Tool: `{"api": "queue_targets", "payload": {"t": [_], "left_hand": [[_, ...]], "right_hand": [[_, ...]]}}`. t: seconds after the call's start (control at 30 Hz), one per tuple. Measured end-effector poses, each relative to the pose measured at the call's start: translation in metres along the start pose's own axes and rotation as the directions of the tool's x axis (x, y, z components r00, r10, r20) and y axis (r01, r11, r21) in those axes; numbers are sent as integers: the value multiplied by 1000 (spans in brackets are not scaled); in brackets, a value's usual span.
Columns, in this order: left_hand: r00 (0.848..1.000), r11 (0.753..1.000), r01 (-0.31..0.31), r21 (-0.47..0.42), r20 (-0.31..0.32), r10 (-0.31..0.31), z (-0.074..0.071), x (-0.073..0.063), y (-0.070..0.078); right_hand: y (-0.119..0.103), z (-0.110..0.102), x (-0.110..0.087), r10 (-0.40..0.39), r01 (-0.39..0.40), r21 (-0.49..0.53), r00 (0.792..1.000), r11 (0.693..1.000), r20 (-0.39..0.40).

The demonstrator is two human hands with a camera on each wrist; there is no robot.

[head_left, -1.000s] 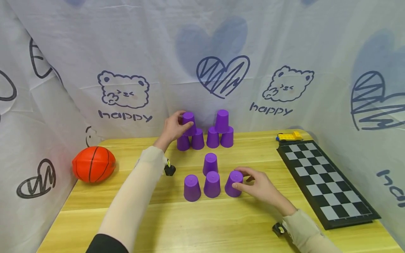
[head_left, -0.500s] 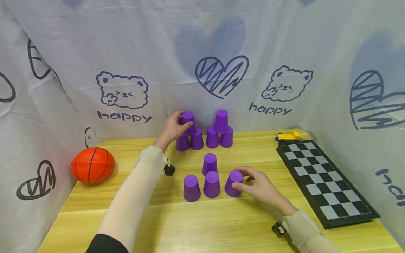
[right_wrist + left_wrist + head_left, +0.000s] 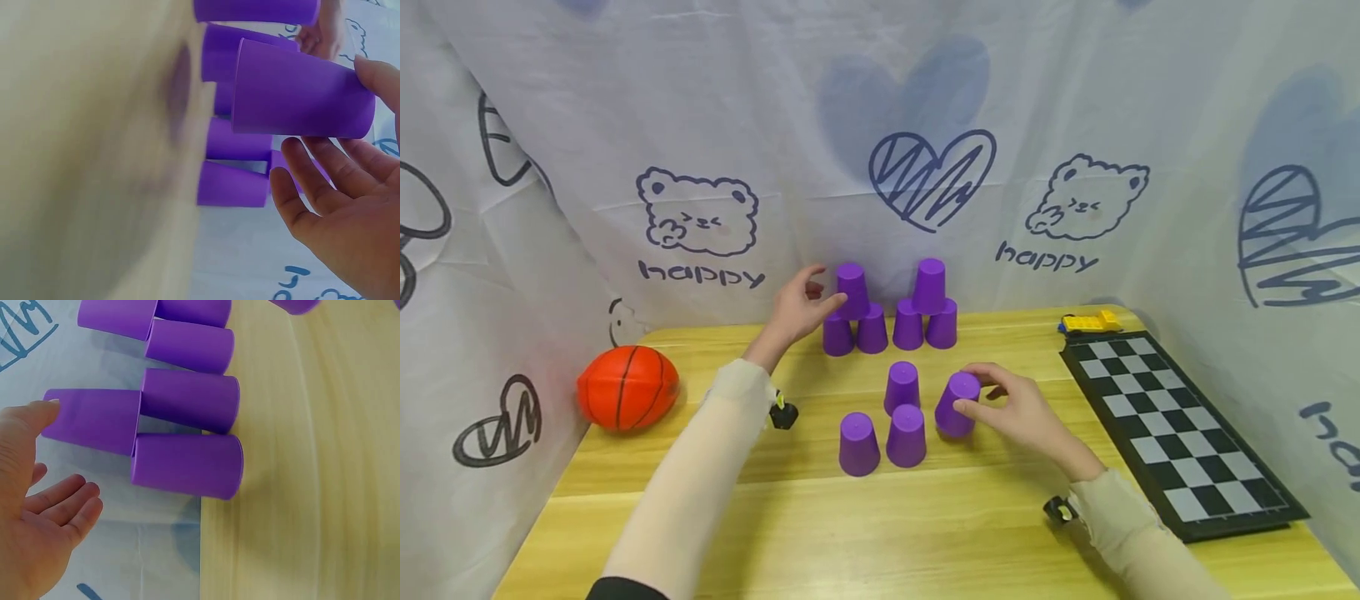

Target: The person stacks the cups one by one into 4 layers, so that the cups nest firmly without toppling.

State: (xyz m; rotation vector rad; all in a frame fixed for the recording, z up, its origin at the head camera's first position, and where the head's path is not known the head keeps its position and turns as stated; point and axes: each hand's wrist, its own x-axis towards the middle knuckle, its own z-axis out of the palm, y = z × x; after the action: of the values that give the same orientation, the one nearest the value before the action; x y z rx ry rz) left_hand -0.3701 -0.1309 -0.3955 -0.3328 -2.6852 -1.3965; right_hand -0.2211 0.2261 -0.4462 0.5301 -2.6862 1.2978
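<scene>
At the back of the table, an upside-down purple cup [image 3: 852, 282] sits across two others, the left [image 3: 838, 336] and right [image 3: 872, 330] ones of its base. My left hand [image 3: 801, 307] is beside this top cup, fingers spread; in the left wrist view its thumb [image 3: 44, 412] overlaps the cup's narrow end. My right hand [image 3: 1018, 412] pinches another purple cup [image 3: 957, 406] between thumb and fingers. That cup is tilted and raised off the wood, its shadow showing in the right wrist view. Left of it stand three upside-down cups: front left [image 3: 859, 446], front middle [image 3: 906, 437] and behind [image 3: 902, 387].
Beside the left stack is a matching three-cup stack with its top cup [image 3: 930, 285]. An orange-red ball [image 3: 628, 388] lies at the table's left. On the right are a black-and-white checkered board [image 3: 1180, 429] and a yellow toy vehicle [image 3: 1088, 322]. A printed curtain [image 3: 820, 125] hangs behind.
My left hand has let go of the top cup and drawn slightly left, the cup staying on its stack. My right hand has lifted its cup from the table and moved it a little away.
</scene>
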Motion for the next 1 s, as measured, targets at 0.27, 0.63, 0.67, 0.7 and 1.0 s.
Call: {"api": "queue_targets", "payload": {"t": [0.27, 0.63, 0.67, 0.7, 1.0], "left_hand": [[999, 998, -54, 17, 7, 54, -14, -23, -13], [992, 991, -124, 50, 33, 123, -23, -58, -11], [991, 990, -132, 53, 36, 130, -22, -61, -11], [990, 989, -139, 53, 41, 137, -21, -64, -11], [979, 981, -192, 10, 73, 191, -11, -87, -17]], "right_hand": [[-15, -17, 27, -19, 18, -42, 999, 999, -28], [-33, -30, 75, -35, 35, -48, 999, 998, -12], [-34, -30, 79, -35, 34, -47, 999, 998, -14], [-36, -29, 83, -35, 34, -43, 999, 999, -16], [-47, -23, 113, -70, 70, -14, 998, 997, -9]]}}
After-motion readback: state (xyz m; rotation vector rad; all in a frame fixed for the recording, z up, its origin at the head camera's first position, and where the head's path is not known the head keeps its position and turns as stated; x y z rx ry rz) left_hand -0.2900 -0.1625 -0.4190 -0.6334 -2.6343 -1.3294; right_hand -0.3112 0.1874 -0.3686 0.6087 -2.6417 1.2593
